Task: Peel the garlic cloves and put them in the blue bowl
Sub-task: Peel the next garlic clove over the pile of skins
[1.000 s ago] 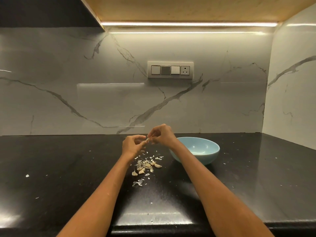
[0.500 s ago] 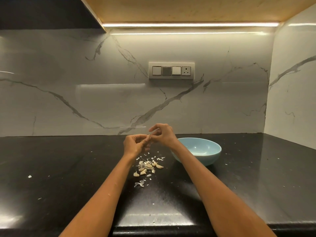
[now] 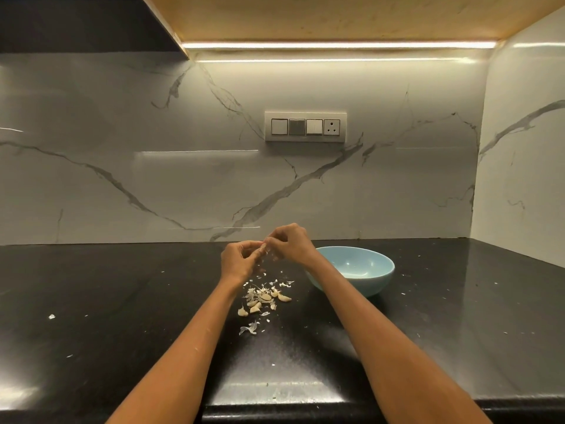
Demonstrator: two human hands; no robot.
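Observation:
My left hand [image 3: 238,261] and my right hand [image 3: 290,242] meet above the black counter, fingertips together, both pinching one small garlic clove [image 3: 264,246] that is mostly hidden between them. Below the hands lies a small heap of garlic cloves [image 3: 262,301] mixed with white papery skins. The blue bowl [image 3: 371,283] stands just right of my right wrist; the part of its inside that I can see holds nothing, and my forearm covers its left rim.
The black countertop [image 3: 122,301] carries scattered skin flakes, with a larger curl of peel [image 3: 249,328] nearer to me. A marble backsplash with a switch panel [image 3: 305,127] rises behind, and a marble side wall [image 3: 519,166] closes the right.
Both hands stay joined on the clove; the right hand's fingers have shifted slightly over it. Bowl and heap have not moved.

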